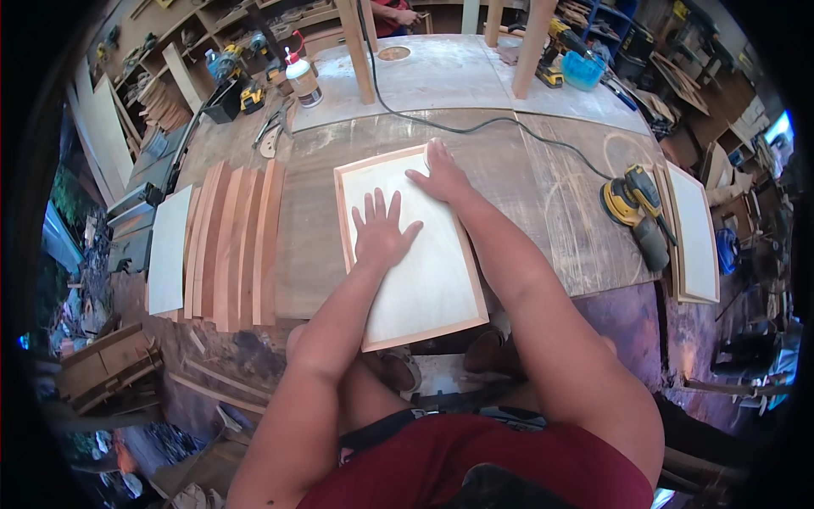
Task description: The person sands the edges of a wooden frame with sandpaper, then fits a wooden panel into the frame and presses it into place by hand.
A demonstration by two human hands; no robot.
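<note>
A framed wooden panel [415, 280], pale in the middle with a reddish-brown wood border, lies on the workbench in front of me. Its near end juts past the bench's front edge. My left hand [381, 233] rests flat on the pale face, fingers spread. At the far right corner, my right hand [439, 174] lies over the border with its thumb out across the panel. Neither hand grips a tool. A yellow and black sander [629, 199] sits on the bench to the right, apart from my hands.
Several wood strips [229, 246] stand beside a white panel [171, 250] at left. More framed panels [691, 233] lean at right. A black cable [475, 129] crosses the bench. Farther back are a glue bottle [303, 78], a clamp [273, 131], drills and upright wooden legs [534, 51]. Another person's hand [407, 17] shows beyond.
</note>
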